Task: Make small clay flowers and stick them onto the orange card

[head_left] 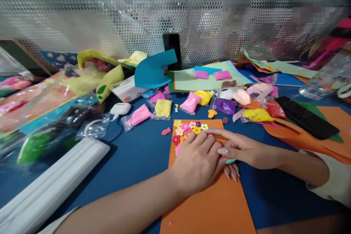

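An orange sheet [211, 204] lies in front of me on the blue table [137, 153]. Several small clay flowers [189, 128] in pink, yellow and red sit at its top end. My left hand [199, 162] rests flat on the sheet just below the flowers, fingers together. My right hand [241, 150] lies beside it, its fingers stretched left along the sheet's top and touching my left hand. A small teal piece [230, 161] shows between the two hands; I cannot tell which hand holds it.
Bags of coloured clay [192, 102] lie behind the sheet. A black phone [305, 117] lies on orange paper at right; another phone [172, 49] leans on the mesh screen. A white moulding [52, 186] and a white charger [120, 108] are at left. A teal foam shape [153, 69] stands behind.
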`<control>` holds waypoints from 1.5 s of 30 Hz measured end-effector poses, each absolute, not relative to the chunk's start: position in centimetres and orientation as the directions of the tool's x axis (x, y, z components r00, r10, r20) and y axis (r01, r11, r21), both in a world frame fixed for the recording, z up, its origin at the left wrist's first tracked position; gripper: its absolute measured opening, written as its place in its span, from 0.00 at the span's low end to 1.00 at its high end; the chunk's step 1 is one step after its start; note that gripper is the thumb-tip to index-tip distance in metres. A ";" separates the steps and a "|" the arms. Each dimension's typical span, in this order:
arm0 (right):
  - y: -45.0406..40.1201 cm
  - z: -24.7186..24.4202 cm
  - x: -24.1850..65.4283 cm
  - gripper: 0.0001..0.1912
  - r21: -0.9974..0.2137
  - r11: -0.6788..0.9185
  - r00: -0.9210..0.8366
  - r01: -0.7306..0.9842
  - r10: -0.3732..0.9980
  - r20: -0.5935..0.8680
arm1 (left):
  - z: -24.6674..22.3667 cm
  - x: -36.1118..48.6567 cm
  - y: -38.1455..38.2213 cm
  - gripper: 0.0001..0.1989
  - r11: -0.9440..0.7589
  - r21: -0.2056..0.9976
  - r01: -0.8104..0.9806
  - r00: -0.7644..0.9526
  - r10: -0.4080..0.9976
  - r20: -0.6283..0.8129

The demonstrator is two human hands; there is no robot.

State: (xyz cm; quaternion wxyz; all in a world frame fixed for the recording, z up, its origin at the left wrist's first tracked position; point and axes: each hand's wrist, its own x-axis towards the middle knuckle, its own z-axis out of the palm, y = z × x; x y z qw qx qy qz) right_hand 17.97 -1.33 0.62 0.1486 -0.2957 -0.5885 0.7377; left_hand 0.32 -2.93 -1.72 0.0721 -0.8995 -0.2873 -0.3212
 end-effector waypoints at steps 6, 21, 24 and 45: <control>-0.5 0.5 18.3 0.41 -0.954 -0.259 -0.771 0.151 0.574 -0.277 | -2.0 0.3 -2.8 0.12 -0.866 0.174 0.470 0.643 0.470 0.604; 1.3 0.3 18.7 0.13 -0.939 -0.335 -0.514 -0.080 0.821 -0.248 | -1.2 -0.3 -2.6 0.10 -0.805 0.466 0.368 0.556 0.592 0.583; 1.3 0.2 18.8 0.12 -0.940 -0.335 -0.549 -0.064 0.798 -0.247 | -1.6 -0.2 -2.6 0.10 -0.850 0.396 0.348 0.569 0.527 0.631; 1.3 0.1 18.6 0.13 -0.956 -0.292 -0.606 -0.010 0.763 -0.226 | -1.1 0.2 -3.7 0.10 -0.982 0.111 0.154 0.767 0.189 0.613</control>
